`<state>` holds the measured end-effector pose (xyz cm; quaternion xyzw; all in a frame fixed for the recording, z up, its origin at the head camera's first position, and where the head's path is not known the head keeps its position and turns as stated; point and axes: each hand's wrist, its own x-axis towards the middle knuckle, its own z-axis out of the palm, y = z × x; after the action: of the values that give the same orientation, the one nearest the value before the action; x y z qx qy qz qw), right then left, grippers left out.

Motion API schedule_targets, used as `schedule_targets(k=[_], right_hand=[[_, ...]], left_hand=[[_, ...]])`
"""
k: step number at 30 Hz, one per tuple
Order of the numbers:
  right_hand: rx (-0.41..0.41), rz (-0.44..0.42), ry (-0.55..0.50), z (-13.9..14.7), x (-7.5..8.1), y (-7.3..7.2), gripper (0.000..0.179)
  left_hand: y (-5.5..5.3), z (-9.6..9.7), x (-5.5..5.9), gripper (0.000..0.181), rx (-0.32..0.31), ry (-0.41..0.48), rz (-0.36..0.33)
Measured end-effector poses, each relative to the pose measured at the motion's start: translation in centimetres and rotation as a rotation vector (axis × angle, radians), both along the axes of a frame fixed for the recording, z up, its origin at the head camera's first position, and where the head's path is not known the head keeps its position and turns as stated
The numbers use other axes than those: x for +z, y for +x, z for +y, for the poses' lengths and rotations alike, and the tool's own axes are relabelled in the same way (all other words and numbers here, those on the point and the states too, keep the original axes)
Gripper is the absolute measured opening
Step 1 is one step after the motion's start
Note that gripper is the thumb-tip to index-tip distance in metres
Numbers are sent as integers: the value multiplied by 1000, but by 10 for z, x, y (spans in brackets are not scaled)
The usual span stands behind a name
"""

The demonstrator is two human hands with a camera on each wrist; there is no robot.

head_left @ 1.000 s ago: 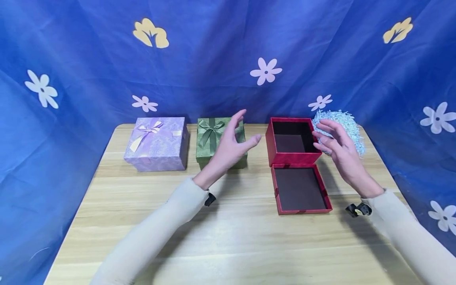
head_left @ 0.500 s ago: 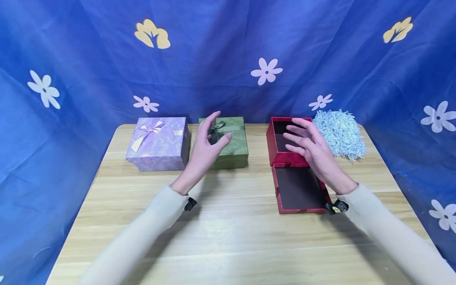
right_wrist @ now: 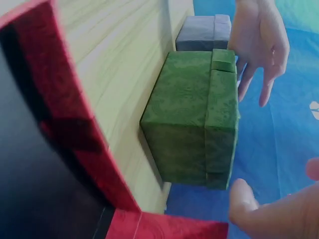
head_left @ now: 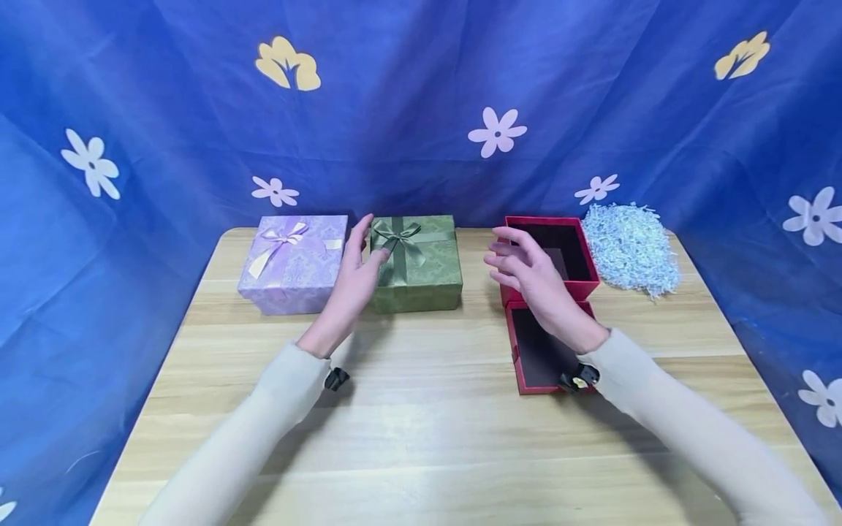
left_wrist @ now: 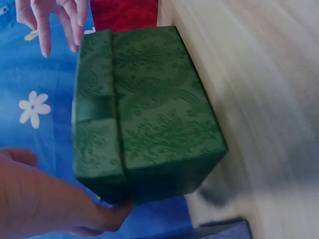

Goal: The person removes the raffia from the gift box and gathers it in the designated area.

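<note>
A green gift box (head_left: 421,270) with a ribbon bow on its lid stands at the back middle of the table. My left hand (head_left: 355,281) is at its left side, thumb overlapping the lid's edge near the bow in the head view; the left wrist view has the fingertips (left_wrist: 117,216) right at the box's end. My right hand (head_left: 536,281) hovers over the red box (head_left: 585,291), fingers spread and loosely bent, holding nothing. In the right wrist view its thumb (right_wrist: 244,199) appears apart from the green box. The red lid (head_left: 539,351) lies inside up in front of the red box.
A lavender gift box (head_left: 299,270) with a pale bow stands left of the green one. Light blue shredded paper (head_left: 631,248) is heaped right of the red box. A blue flowered cloth (head_left: 395,109) hangs behind the wooden table (head_left: 408,438).
Both hands have moved left: the left from over the green box to its left side, the right from beside the shredded paper to over the red box. The boxes stay put.
</note>
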<state>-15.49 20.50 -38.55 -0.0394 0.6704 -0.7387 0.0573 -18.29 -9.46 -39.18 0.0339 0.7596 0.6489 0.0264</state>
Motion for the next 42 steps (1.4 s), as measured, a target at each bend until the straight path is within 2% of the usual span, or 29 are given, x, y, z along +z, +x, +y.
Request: schedule_targets(k=[5, 10, 16, 23, 26, 32, 42], right_hand=[[16, -77, 17, -21, -8, -14, 51], [34, -121, 36, -39, -15, -27, 57], [28, -169, 118, -49, -22, -41, 67], [0, -160, 128, -48, -29, -48, 74], [12, -165, 94, -48, -30, -51, 76], [33, -204, 21, -49, -30, -56, 78], [45, -215, -20, -45, -29, -59, 80]], left_hand=[[-7, -3, -6, 71, -15, -10, -90], [-16, -5, -17, 72, -2, -15, -112], [-23, 0, -19, 75, 18, -55, -114], [-29, 1, -23, 75, -9, 42, -157], [-35, -1, -24, 76, -14, 60, -163], [-42, -6, -24, 75, -3, 166, -213], [-46, -6, -26, 69, 23, 227, -181]])
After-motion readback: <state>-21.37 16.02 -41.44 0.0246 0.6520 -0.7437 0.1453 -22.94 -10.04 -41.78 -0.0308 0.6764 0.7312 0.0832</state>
